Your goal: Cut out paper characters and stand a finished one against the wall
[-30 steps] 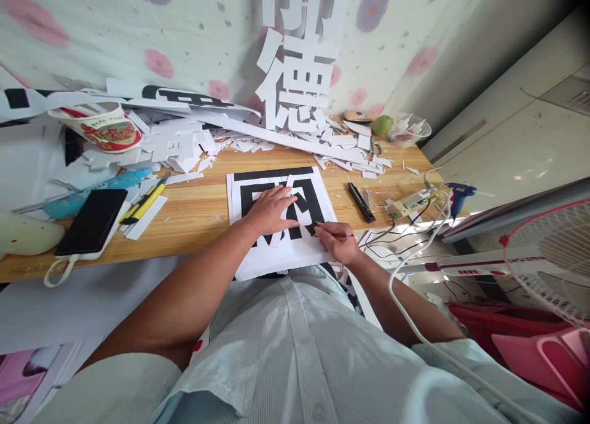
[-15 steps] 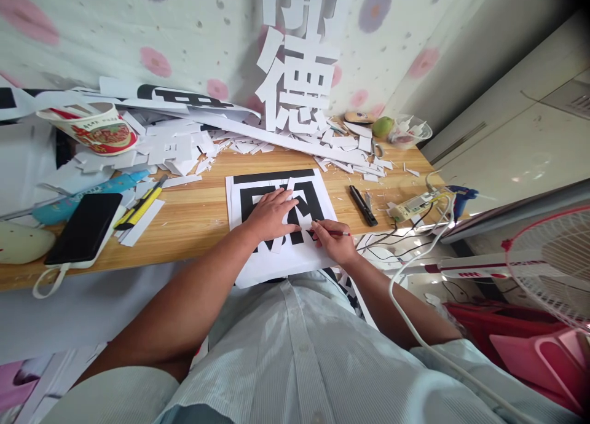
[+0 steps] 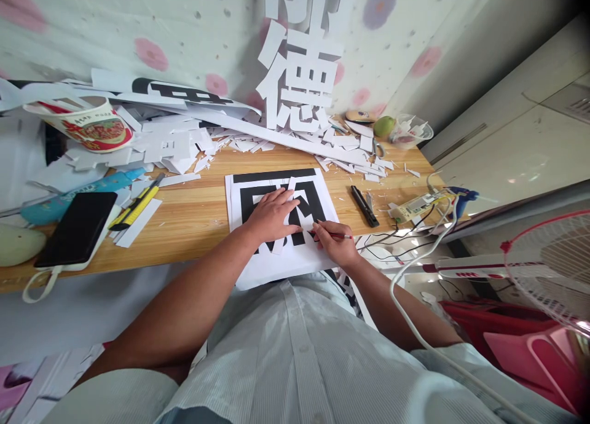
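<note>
My left hand [image 3: 273, 216] lies flat with its fingers spread on a printed sheet [image 3: 262, 273] that bears bold black shapes. Under that palm and fingers runs a narrow white strip [image 3: 292, 182], partly covered. To its right, my right hand [image 3: 337, 246] pinches a slim dark-red pencil or pen [image 3: 342, 236]. Its tip is at a small white piece [image 3: 306, 223] on the sheet, close to my left thumb. The exact point of contact is too small to make out.
A black utility knife [image 3: 364, 206] lies right of the sheet, a yellow one [image 3: 137, 209] to the left beside a phone [image 3: 78, 230]. White offcuts [image 3: 173, 144], a paper cup [image 3: 99, 129] and cut-out characters [image 3: 306, 80] stand behind. A power strip [image 3: 412, 207] and cables are at right.
The view has shifted slightly, so things at the left sit further left. Both hands keep nearly the same place on the sheet, with the right hand's grip unchanged.
</note>
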A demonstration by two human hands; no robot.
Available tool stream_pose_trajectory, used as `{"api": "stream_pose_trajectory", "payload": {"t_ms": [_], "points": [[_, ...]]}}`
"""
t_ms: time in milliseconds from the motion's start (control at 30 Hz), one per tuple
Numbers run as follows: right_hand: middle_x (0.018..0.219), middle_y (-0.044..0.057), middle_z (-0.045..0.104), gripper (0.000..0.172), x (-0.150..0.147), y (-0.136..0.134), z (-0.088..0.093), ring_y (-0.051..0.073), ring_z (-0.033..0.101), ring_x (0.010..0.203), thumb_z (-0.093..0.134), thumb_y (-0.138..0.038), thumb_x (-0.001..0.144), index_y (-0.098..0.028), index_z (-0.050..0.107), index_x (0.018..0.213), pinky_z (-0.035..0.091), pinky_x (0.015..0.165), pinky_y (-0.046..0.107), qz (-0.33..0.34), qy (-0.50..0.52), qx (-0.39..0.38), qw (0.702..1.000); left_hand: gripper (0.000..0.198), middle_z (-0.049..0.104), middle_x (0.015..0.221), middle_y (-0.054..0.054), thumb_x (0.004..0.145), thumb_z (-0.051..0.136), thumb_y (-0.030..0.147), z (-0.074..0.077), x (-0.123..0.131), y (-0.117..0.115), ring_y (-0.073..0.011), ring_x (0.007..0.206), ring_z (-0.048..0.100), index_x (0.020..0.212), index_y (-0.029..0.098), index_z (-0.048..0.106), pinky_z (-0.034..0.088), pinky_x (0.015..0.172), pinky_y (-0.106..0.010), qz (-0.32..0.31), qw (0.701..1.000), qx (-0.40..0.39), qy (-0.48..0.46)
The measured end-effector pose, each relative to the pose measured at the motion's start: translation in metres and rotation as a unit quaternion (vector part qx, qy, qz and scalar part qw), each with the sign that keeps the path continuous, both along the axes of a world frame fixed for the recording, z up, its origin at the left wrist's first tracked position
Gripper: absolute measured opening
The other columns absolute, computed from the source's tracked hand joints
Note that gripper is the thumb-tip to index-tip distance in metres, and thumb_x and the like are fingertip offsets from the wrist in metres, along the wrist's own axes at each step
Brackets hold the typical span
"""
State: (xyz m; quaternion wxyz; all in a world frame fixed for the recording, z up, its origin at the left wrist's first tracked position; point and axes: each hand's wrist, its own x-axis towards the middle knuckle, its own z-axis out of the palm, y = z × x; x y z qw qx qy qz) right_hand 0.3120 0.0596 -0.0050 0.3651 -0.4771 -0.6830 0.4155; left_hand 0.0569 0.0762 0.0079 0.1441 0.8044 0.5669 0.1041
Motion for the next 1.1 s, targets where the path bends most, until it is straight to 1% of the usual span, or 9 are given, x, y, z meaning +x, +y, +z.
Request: {"api": "stream_pose_trajectory", "payload": {"t_ms": [200, 467, 667, 933, 1100], "points": [[0.071, 0.006, 0.077, 0.048, 0.0, 0.0, -0.003, 0.018, 0.062, 0.051, 0.071, -0.06, 0.102, -0.022, 0.079, 0.074, 0.052, 0.054, 0.033, -0.014, 0.008, -0.006, 1.0, 0.082, 0.032, 0.185, -0.008, 0.095, 0.076, 0.066, 0.001, 0.001, 0.0, -0.037, 0.171, 0.025, 0.165, 0.028, 0.057, 0.026, 0.137, -0.058, 0.002, 1.0, 0.001, 0.002], [0.071, 0.006, 0.077, 0.048, 0.001, -0.001, -0.001, 0.019, 0.064, 0.053, 0.071, -0.06, 0.101, -0.021, 0.08, 0.075, 0.052, 0.054, 0.032, -0.025, 0.006, -0.011, 1.0, 0.084, 0.032, 0.185, -0.009, 0.094, 0.078, 0.064, 0.002, 0.001, -0.001, -0.0384, 0.171, 0.025, 0.165, 0.026, 0.057, 0.025, 0.138, -0.058, 0.004, 1.0, -0.001, -0.003], [0.07, 0.006, 0.076, 0.049, 0.0, -0.001, 0.001, 0.018, 0.063, 0.052, 0.071, -0.061, 0.101, -0.021, 0.079, 0.074, 0.051, 0.053, 0.031, -0.029, 0.006, -0.016, 0.999, 0.083, 0.033, 0.184, -0.007, 0.094, 0.078, 0.063, 0.001, 0.001, 0.0, -0.0398, 0.17, 0.025, 0.166, 0.029, 0.056, 0.025, 0.137, -0.059, 0.003, 1.0, 0.0, -0.007], [0.066, 0.005, 0.073, 0.048, -0.002, -0.003, 0.008, 0.017, 0.062, 0.047, 0.074, -0.06, 0.098, -0.02, 0.078, 0.071, 0.049, 0.049, 0.03, -0.043, 0.029, -0.033, 0.998, 0.082, 0.034, 0.184, -0.009, 0.094, 0.078, 0.064, 0.0, 0.0, -0.001, -0.0383, 0.17, 0.026, 0.164, 0.026, 0.057, 0.026, 0.137, -0.058, -0.001, 1.0, 0.01, -0.004], [0.066, 0.005, 0.074, 0.05, -0.003, -0.002, 0.013, 0.018, 0.062, 0.046, 0.075, -0.066, 0.095, -0.021, 0.078, 0.072, 0.049, 0.046, 0.031, -0.059, 0.034, -0.056, 0.996, 0.081, 0.034, 0.184, -0.009, 0.095, 0.076, 0.065, -0.001, 0.0, 0.0, -0.0377, 0.17, 0.027, 0.164, 0.027, 0.058, 0.028, 0.136, -0.058, -0.002, 1.0, 0.016, -0.001]]}}
